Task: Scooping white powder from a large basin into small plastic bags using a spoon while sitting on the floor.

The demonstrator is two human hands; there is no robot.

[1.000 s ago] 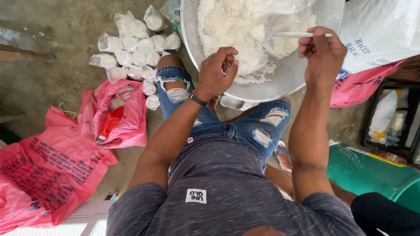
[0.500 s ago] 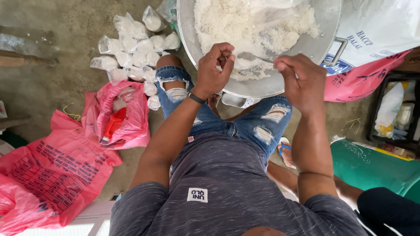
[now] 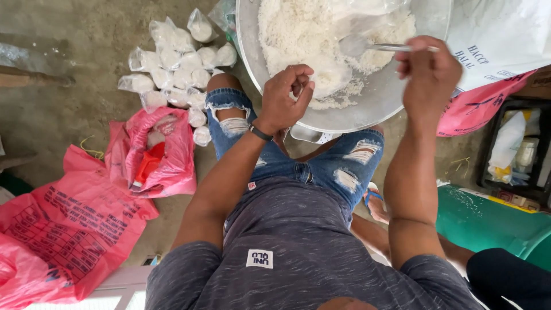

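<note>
Seen from a camera on the person's head looking straight down, a grey marled T-shirt (image 3: 293, 258) fills the nearest part of the view, with ripped blue jeans (image 3: 321, 166) beyond it and both bare forearms reaching away from the body. Just past the knees, the left hand (image 3: 284, 97) is curled tight, its fingers (image 3: 303, 77) pinched on the mouth of a small clear plastic bag (image 3: 330, 74) that already holds white rice; a dark band circles that wrist. Level with it on the other side, the right hand (image 3: 427, 72) is clenched around the handle of a metal spoon (image 3: 367, 46), whose bowl lies beyond the left fingertips, above the open bag. Both hands hover over a wide metal basin (image 3: 367, 106) that rests over the person's lap, and a mound of cooked white rice (image 3: 298, 34) lies in it, directly beyond the fingers of both hands. Out past the left hand's knuckles, on the concrete floor, sits a cluster of small filled rice bags (image 3: 175, 63), knotted and piled together. Nearer than those, well to the side of the left forearm, lie crumpled pink plastic bags (image 3: 69, 235). Outward from the right hand, a large white sack (image 3: 505, 40) leans beside the basin, a dark crate (image 3: 516, 149) sits nearer than it, and a green container (image 3: 493, 218) sits closest, beside the right elbow
</note>
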